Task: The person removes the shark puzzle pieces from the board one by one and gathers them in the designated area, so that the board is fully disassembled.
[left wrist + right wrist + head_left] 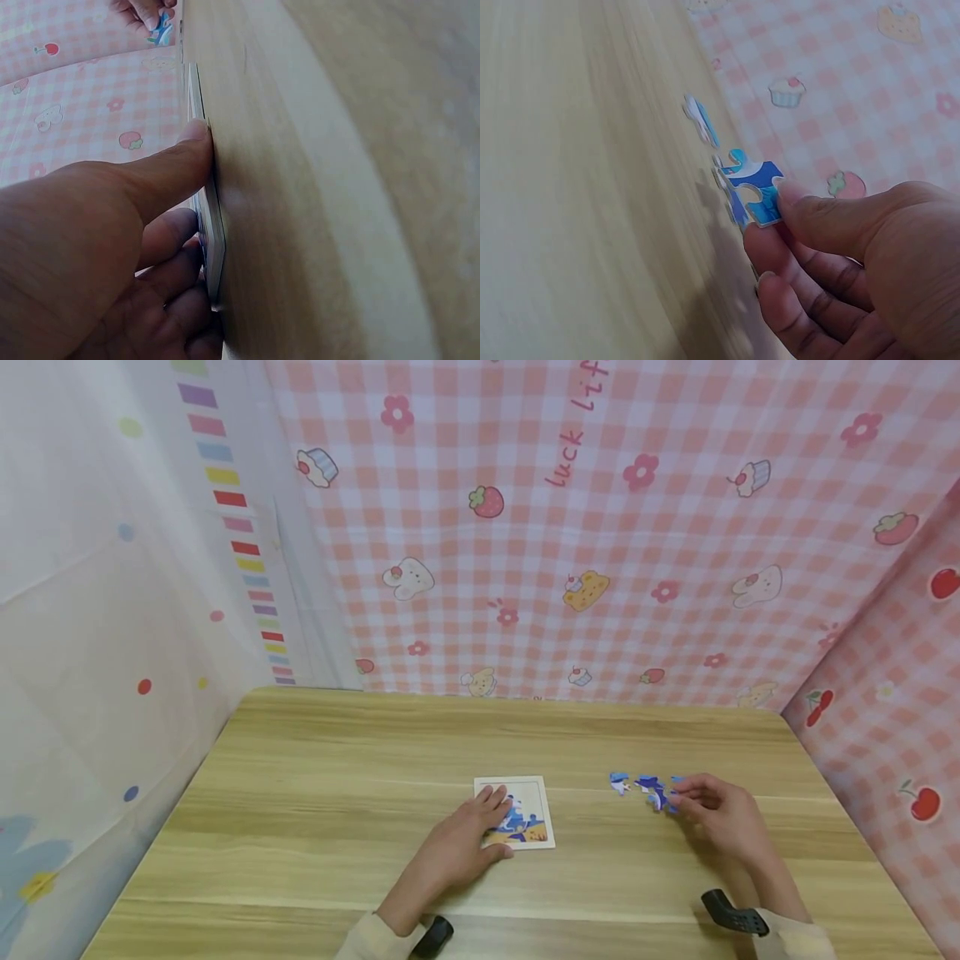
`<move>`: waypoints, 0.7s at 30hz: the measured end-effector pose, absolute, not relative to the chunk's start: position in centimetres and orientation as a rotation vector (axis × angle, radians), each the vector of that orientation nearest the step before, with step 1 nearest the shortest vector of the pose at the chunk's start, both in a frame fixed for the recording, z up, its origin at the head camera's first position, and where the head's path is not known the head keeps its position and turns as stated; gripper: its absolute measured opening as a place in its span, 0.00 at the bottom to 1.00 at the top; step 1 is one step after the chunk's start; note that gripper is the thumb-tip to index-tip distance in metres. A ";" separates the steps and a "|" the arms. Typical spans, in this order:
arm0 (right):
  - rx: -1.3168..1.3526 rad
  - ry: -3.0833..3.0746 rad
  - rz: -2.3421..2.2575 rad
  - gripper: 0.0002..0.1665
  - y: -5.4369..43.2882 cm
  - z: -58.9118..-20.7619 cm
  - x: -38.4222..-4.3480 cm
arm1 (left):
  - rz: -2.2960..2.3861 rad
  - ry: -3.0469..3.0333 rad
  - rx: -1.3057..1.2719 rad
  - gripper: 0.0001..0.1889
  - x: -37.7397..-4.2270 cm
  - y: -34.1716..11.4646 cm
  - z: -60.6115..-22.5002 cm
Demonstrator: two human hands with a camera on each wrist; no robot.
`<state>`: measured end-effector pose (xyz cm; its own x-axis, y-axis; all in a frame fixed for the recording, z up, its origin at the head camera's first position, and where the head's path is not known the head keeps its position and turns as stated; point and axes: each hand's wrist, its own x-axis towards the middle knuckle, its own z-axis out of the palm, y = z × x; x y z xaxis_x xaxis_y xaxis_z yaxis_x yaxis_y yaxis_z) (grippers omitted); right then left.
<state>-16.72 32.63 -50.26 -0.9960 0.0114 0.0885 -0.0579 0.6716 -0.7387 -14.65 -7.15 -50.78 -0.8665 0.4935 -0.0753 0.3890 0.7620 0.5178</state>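
Note:
My left hand [467, 837] rests on a square jigsaw puzzle board [550, 827] with a pale frame, its fingers lying over the left part. The thumb [191, 146] is at the board's near edge. Blue and orange pieces [531, 832] fill the lower part of the picture, partly covered by the hand. To the right, my right hand [722, 817] pinches a blue and white puzzle piece [759, 175] between thumb and fingertips, tilted up. Close by, loose puzzle pieces [649, 785] lie on the table, some overlapped by the held one.
Another loose piece [618, 782] lies left of the others. The wooden table [315, 793] ends at a pink checked curtain [525, 543] behind, with a white dotted cloth [97, 635] on the left and a cherry-print cloth [892, 727] on the right.

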 end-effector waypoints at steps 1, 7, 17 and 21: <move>0.031 -2.796 1.236 0.11 32.9 -50.2 -16.7 | 0.739 2.752 0.698 0.36 -14.7 -7.1 -50.8; 0.019 -2.804 1.216 0.10 34.2 -50.0 -16.4 | 0.739 2.752 0.695 0.36 -14.6 -7.1 -50.8; -0.112 -2.921 1.161 0.16 35.8 -50.1 -16.1 | 0.747 2.744 0.689 0.36 -14.8 -7.1 -50.9; -0.119 -2.947 1.113 0.17 35.8 -50.2 -16.2 | 0.746 2.747 0.686 0.36 -14.7 -7.1 -50.9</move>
<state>-16.15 35.82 -50.19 -0.9971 0.0668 -0.0363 0.0741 0.7479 -0.6597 -14.70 -7.11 -50.88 -0.8687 0.4888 -0.0805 0.3810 0.7631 0.5221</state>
